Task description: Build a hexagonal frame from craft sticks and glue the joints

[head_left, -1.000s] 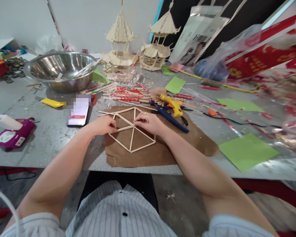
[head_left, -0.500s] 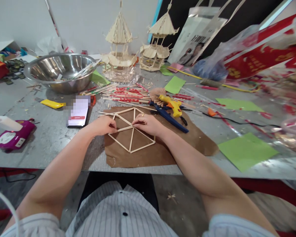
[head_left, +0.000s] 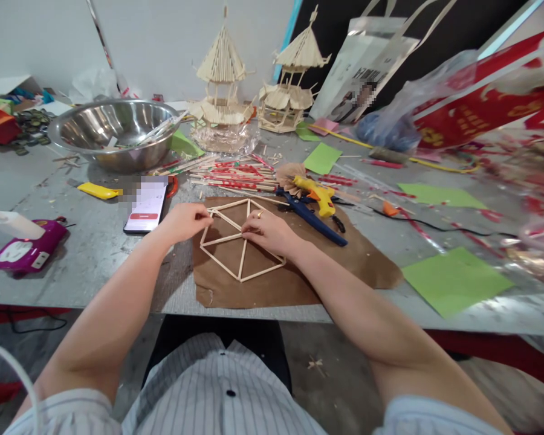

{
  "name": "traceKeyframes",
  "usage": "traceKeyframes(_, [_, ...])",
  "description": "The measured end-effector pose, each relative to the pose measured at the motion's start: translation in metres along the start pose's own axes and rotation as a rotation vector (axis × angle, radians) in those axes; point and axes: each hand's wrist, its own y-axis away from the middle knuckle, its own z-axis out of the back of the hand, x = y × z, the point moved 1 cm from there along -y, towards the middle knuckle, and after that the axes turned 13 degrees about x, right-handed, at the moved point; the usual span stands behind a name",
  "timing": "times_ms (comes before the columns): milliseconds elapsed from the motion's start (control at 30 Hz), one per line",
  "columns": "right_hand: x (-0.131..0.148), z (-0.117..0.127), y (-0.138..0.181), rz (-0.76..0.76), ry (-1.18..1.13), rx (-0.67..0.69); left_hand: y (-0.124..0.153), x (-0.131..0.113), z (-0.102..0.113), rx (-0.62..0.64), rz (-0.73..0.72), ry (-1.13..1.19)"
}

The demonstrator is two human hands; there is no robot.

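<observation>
A six-sided frame of thin wooden sticks (head_left: 220,264), with spokes meeting at its middle, lies flat on a brown sheet (head_left: 263,293). My left hand (head_left: 185,222) is closed at the frame's upper left corner, thumb and fingertips pinched on a stick there. At the centre joint, my right hand (head_left: 271,232) has its fingertips pinched on the inner end of a spoke. The right hand, with a ring on one finger, covers part of the frame's right side. Exactly which stick ends sit inside the fingertips is hard to see.
Behind the frame lies a pile of sticks (head_left: 236,172). Blue-handled pliers (head_left: 315,220) and a yellow glue gun (head_left: 317,194) rest at the right. At left are a phone (head_left: 145,205), a yellow cutter (head_left: 98,191) and a steel bowl (head_left: 118,154). Two stick pagodas (head_left: 220,66) stand behind.
My left hand has moved up from the left spoke to the frame's upper left corner. My right hand stays at the centre, shifted slightly. The frame lies as before.
</observation>
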Motion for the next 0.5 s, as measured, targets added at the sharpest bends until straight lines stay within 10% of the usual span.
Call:
traceKeyframes(100, [0.004, -0.001, -0.001, -0.023, 0.063, 0.004, -0.001, 0.012, 0.002, -0.209, 0.134, -0.079])
traceKeyframes(500, [0.001, -0.002, -0.002, -0.042, -0.086, -0.062, -0.008, 0.018, -0.008, -0.076, 0.27, -0.274])
